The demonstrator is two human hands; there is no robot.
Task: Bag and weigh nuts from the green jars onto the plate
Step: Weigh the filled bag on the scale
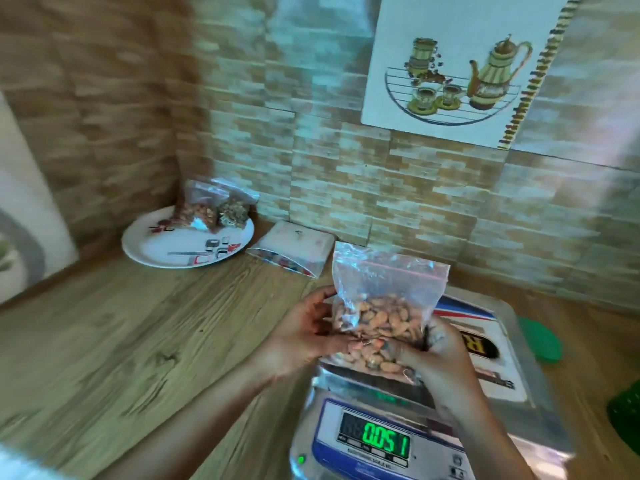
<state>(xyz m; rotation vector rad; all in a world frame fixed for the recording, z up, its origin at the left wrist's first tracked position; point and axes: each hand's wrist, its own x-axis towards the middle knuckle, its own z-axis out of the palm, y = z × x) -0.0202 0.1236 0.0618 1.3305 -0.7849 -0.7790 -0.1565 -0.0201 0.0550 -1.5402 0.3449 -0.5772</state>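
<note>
While the left hand is gripping the left edge of the nut bag, the right hand is pinching its lower right; it is hanging over, perhaps touching, the near-right scale; two filled bags are lying on the far-left plate.

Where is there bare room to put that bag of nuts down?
The plate's front half is bare; two filled bags crowd its back. The counter left of the scale, before the plate, is wide open. A stack of spare bags lies just right of the plate. Right of the scale is tight: a green lid and jar.
</note>
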